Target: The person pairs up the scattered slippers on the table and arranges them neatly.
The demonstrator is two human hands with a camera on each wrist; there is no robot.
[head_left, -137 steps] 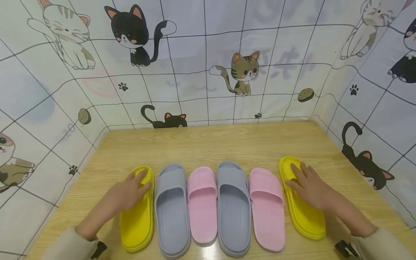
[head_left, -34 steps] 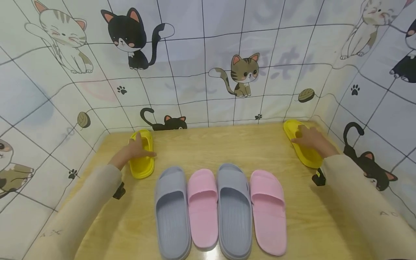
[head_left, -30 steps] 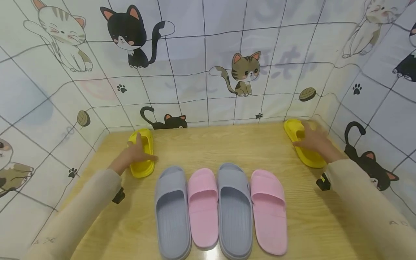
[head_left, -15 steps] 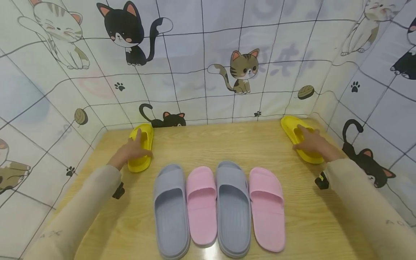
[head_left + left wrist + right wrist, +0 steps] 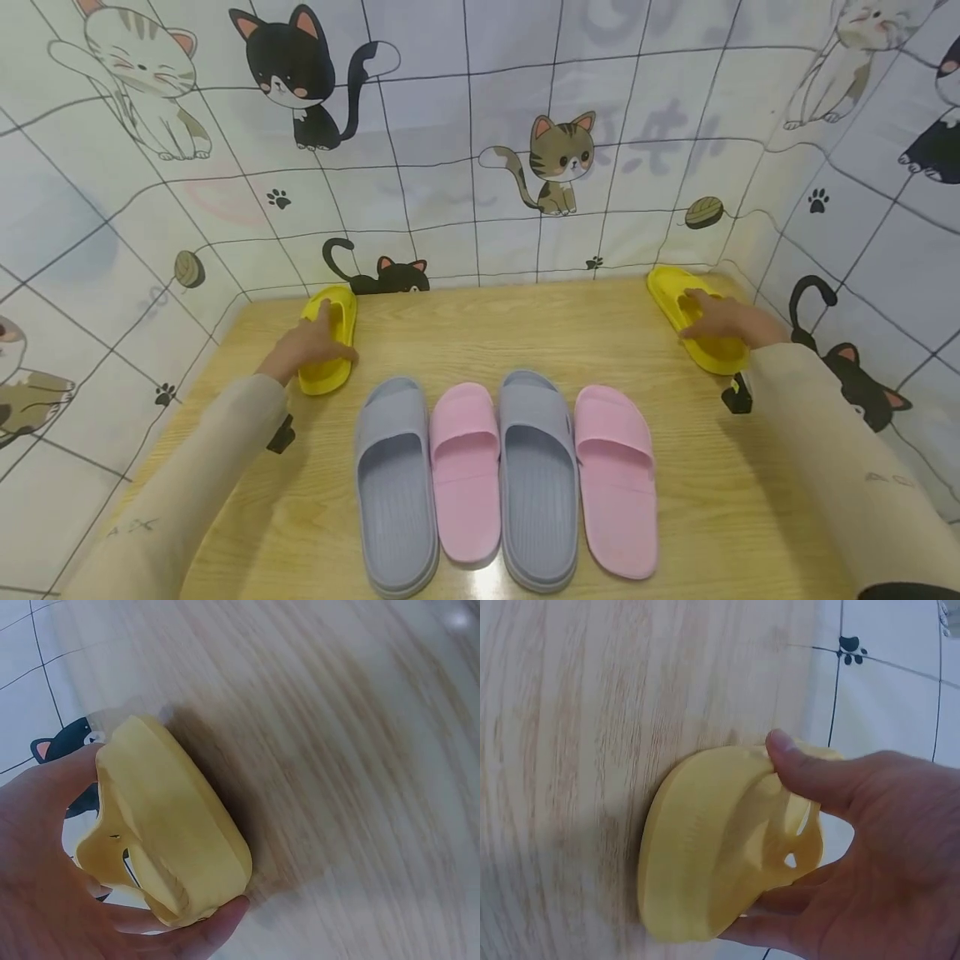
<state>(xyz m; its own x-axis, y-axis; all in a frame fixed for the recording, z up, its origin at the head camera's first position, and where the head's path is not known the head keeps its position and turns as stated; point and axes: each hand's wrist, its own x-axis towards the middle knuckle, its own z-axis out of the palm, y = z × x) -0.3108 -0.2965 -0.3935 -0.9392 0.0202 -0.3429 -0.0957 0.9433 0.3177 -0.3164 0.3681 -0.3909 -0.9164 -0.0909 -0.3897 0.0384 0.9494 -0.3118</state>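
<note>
Your left hand (image 5: 309,348) grips one yellow rubber slipper (image 5: 331,342) at the far left of the wooden table (image 5: 480,333); your right hand (image 5: 723,321) grips its mate (image 5: 693,329) far right. Both have slid away from the grey-and-pink slipper row (image 5: 504,479), so they're nearly set aside.

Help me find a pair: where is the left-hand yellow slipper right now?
In the head view the yellow slipper lies at the table's far-left corner by the wall, under the left hand, beyond the grey slipper.
</note>
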